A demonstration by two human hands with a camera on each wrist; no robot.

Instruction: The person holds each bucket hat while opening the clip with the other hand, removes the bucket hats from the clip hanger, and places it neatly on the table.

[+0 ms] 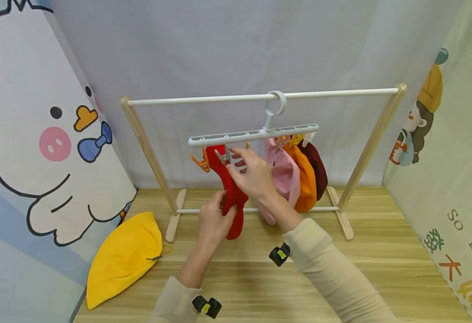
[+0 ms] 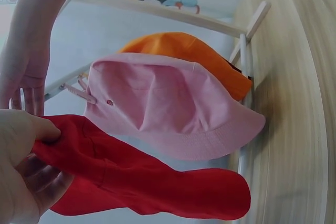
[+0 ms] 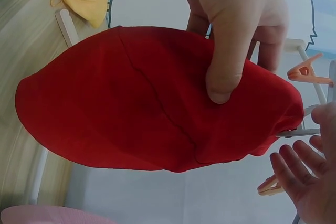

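Note:
A red hat [image 1: 236, 222] hangs under a white clip hanger [image 1: 252, 134] on the rack's white rod [image 1: 203, 98]. My left hand [image 1: 213, 220] grips its lower part between thumb and fingers; the thumb presses the red hat [image 3: 115, 103] in the right wrist view. My right hand [image 1: 252, 175] pinches a grey clip [image 1: 223, 157] at the hat's top edge. The left wrist view shows the left hand [image 2: 23, 171] holding the red hat [image 2: 157, 182], with the right hand [image 2: 23, 66] above it.
A pink hat [image 1: 282, 175], an orange hat [image 1: 306, 184] and a dark red hat [image 1: 318, 168] hang to the right on the same hanger. An orange clip [image 1: 201, 162] hangs free at the left. A yellow hat [image 1: 127, 255] lies on the wooden table [image 1: 381, 251].

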